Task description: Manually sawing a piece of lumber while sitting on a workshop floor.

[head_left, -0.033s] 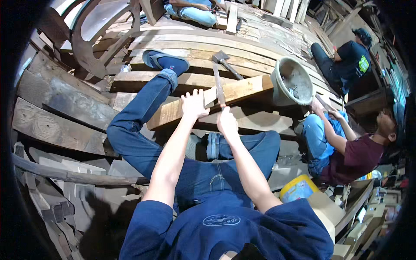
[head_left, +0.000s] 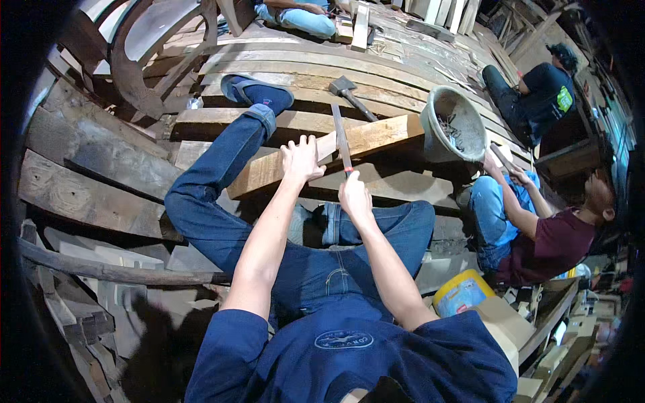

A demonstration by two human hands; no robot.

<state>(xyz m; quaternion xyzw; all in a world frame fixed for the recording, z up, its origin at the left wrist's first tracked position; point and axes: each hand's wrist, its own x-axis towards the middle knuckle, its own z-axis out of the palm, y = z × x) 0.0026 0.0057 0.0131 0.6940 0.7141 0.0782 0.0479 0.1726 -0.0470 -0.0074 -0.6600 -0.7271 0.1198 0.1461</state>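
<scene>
My right hand is closed round the handle of a long, flat file with a red collar. The file's blade points away from me and lies against the edge of a small pale piece of wood. My left hand grips this piece, fingers over it, and presses it against a thick wooden beam. The beam slants from beside my left knee up to the right. Its middle is partly hidden by my left hand and the pale piece.
A mallet lies on the slats beyond the beam. At the beam's right end stands a grey bucket with nails inside. A person in maroon sits close on the right. Loose planks lie to the left.
My right hand has drawn the file slightly back toward me, and its blade has shifted a little. My left hand stays in nearly the same place.
</scene>
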